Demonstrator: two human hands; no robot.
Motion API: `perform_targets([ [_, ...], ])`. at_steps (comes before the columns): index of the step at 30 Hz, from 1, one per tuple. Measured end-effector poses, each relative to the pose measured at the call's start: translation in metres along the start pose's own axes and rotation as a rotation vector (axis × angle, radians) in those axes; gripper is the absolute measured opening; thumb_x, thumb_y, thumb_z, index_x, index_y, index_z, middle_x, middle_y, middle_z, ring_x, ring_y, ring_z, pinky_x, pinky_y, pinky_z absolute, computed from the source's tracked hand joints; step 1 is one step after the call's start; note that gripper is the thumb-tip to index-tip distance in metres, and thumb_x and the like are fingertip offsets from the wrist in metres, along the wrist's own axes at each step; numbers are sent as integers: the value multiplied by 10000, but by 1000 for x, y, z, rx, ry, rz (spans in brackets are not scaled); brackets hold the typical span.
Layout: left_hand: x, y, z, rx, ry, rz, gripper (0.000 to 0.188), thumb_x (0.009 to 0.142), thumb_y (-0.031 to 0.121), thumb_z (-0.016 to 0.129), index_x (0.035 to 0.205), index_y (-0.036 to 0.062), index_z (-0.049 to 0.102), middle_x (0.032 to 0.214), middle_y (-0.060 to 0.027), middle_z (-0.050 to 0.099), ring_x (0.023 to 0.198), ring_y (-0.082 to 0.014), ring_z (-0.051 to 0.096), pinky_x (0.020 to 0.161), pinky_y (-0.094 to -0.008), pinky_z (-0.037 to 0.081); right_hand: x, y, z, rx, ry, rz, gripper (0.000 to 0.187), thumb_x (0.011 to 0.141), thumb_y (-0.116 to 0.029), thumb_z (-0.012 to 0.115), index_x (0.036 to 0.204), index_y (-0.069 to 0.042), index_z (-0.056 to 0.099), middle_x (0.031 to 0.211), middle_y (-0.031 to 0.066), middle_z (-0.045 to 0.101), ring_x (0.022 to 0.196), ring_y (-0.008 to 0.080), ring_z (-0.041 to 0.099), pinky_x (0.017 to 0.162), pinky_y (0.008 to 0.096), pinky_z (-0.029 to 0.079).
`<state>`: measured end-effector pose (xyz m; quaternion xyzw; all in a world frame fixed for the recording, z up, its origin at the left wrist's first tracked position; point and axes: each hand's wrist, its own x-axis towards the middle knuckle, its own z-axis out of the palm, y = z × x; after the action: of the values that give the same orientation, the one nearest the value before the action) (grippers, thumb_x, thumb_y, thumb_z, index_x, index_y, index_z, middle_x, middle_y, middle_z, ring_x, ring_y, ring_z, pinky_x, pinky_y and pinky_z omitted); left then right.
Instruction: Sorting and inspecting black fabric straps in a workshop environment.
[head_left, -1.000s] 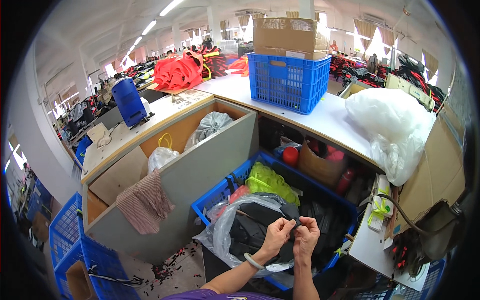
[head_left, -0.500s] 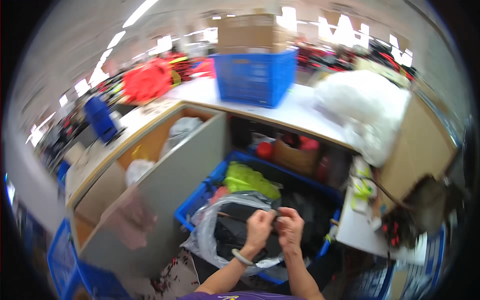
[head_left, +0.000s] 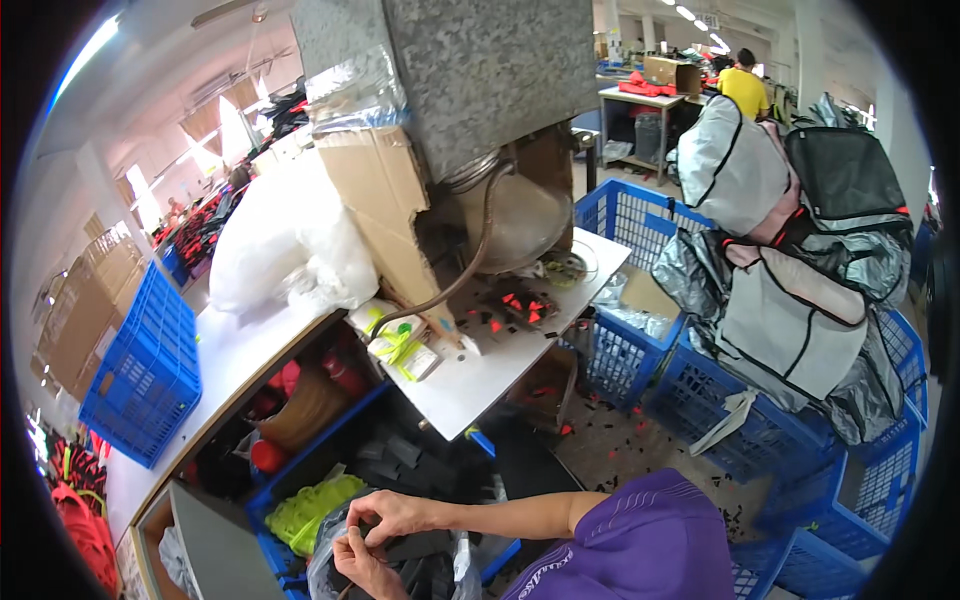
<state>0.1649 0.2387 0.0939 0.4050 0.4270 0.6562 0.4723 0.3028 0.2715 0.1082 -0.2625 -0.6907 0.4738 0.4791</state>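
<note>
My right hand [head_left: 390,512] reaches across from the right, its fingers bent into a pinch. Just below it is my left hand [head_left: 362,562], thumb and fingers also pinched, the fingertips of both close together. Anything held between them is hidden or too small to make out. Both hands are over a clear plastic bag [head_left: 320,562] with dark pieces inside. The bag rests in a blue crate [head_left: 262,500], beside crumpled lime-green fabric [head_left: 312,512] and a pile of black strips [head_left: 405,462].
A white side table [head_left: 450,402] bears red and black scraps under a grey metal housing [head_left: 490,70]. Blue crates [head_left: 625,355] at the right hold silver bags [head_left: 790,320]. A white plastic sack [head_left: 290,235] lies on the bench. Far back stands a person in yellow [head_left: 742,92].
My view has swung to the right, bringing the metal housing, the silver bags and a far person into sight. My hands stay close together over the bag, fingers still pinched.
</note>
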Motion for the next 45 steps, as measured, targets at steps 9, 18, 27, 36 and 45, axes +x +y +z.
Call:
perform_targets([
  [9,-3,25,19,134,-39,73,247,963,200,476,752,76,447,672,14,476,569,-52,434,485,-190,359,10,-4,12,1185,118,488,390,748,46,622,1117,-37,527,702,1,546,413,13,358,405,168,304],
  [18,-6,22,-2,235,5,82,262,934,170,535,699,69,480,623,32,459,495,-40,383,414,-193,293,3,-30,-8,580,-263,383,370,735,-24,636,1094,0,545,711,-4,522,464,34,397,380,189,288],
  [27,-12,36,17,51,-135,-34,257,979,217,432,836,31,535,761,-30,538,653,-94,473,565,-232,416,4,-19,10,1287,77,444,343,758,40,618,1090,-3,539,707,29,573,412,44,412,396,170,337],
  [36,-9,47,6,140,-106,-36,235,956,207,487,1033,2,572,902,-98,629,683,-149,578,610,-237,479,2,-34,-19,668,-97,347,335,758,-23,644,1075,48,561,775,73,625,560,114,616,480,182,460],
  [45,-11,38,-16,279,-233,84,206,928,140,507,913,-29,624,740,-45,624,579,-108,585,502,-202,463,-2,-31,0,805,49,454,246,796,5,618,1037,28,572,843,107,631,682,158,645,601,277,550],
])
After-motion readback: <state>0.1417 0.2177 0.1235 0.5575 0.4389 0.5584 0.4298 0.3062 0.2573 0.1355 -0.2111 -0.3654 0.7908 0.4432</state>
